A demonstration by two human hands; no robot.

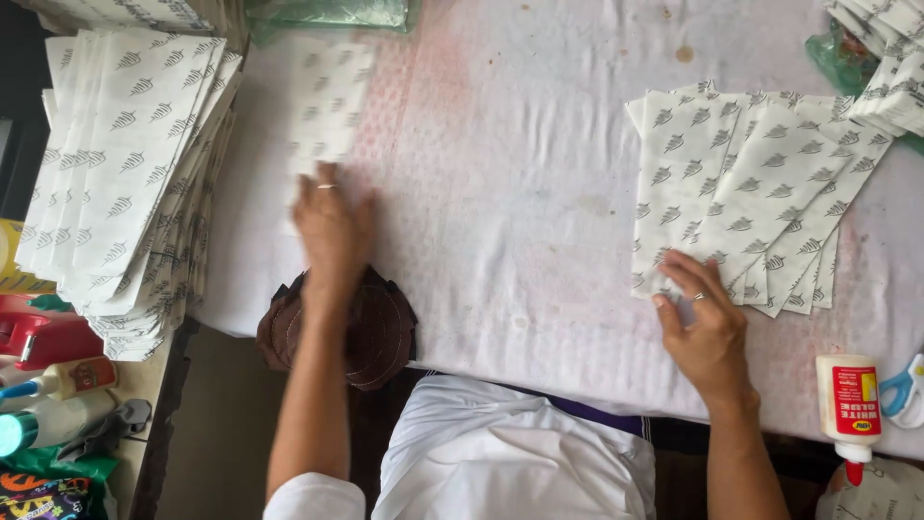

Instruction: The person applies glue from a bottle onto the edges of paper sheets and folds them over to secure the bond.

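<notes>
The left hand (330,223) lay flat and open, fingers spread, on a blurred white paper bag (325,108) printed with grey leaves. The right hand (705,323) was also open, its fingertips pressing the lower left corner of a fanned pile of the same bags (751,193). Both rested on the desk (520,193), which was covered in a white cloth with faint pink staining and a few brown spots. A tall stack of bags (135,183) stood at the desk's left edge, and more bags (890,67) lay at the far right. A brown round cloth piece (371,332) sat at the near edge. A white glue bottle (849,404) lay at the right, beside blue-handled scissors (905,390).
</notes>
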